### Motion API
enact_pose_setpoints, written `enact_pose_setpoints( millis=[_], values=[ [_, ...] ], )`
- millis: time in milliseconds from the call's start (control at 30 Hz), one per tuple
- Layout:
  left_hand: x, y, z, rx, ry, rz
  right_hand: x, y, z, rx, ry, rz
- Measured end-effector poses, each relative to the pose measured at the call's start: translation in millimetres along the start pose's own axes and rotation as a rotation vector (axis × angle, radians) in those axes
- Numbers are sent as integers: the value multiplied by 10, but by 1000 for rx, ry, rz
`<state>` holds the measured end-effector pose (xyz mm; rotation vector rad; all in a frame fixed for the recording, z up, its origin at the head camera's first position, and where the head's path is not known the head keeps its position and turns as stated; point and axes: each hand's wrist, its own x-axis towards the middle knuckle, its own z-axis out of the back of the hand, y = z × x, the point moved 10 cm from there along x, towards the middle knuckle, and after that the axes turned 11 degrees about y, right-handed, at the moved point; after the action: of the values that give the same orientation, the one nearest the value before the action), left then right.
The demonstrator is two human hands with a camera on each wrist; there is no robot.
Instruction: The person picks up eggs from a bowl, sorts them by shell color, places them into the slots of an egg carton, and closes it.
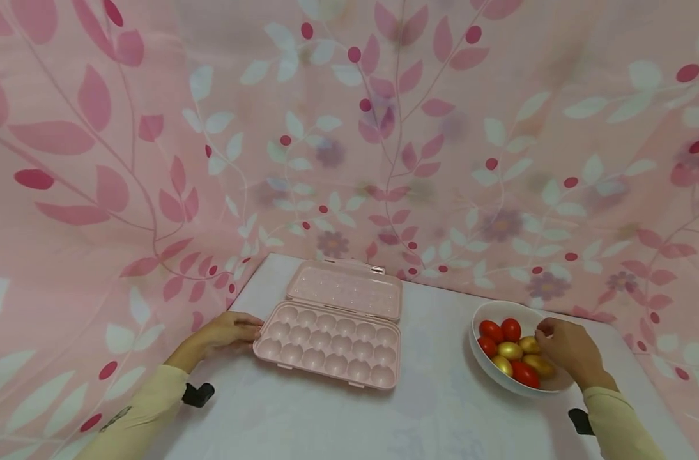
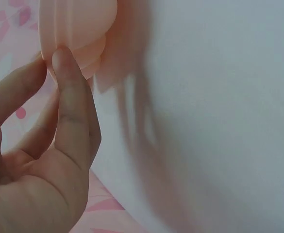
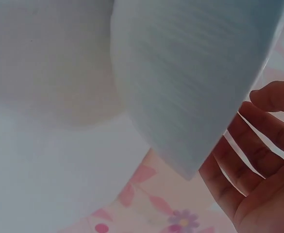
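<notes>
One white bowl (image 1: 485, 369) holds, in view, four red eggs (image 1: 524, 374) and four gold eggs (image 1: 509, 350); the right hand (image 1: 570, 348), fingers relaxed, reaches over. The left hand (image 1: 227, 329) pinches one eighteen-cup pink egg box (image 1: 326, 345).

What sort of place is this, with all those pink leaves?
Probably an indoor corner set up around a table. Leafy pink cloth hangs like walls, a white tabletop fills the space, and an open pink egg tray and white bowl sit on it.
</notes>
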<state>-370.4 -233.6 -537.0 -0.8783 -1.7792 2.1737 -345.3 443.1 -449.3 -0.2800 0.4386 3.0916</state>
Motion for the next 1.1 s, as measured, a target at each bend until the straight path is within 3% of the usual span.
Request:
enact_pose_setpoints(
  millis=[167, 300, 433, 600, 900, 1100],
  values=[
    [-44, -29, -6, -26, 20, -31, -2, -30, -6, 8, 3, 1],
    [-12, -31, -110, -43, 80, -74, -18, -63, 9, 27, 33, -8],
    [36, 17, -165, -91, 96, -92, -24, -68, 16, 42, 81, -21],
    [44, 65, -185, -137, 72, -86, -13, -14, 22, 45, 137, -30],
    [119, -48, -365, -16, 9, -137, 91, -7, -198, 82, 308, -28],
    [167, -66, -412, -5, -3, -142, 171, 49, -268, 42, 324, 21]
  ],
)
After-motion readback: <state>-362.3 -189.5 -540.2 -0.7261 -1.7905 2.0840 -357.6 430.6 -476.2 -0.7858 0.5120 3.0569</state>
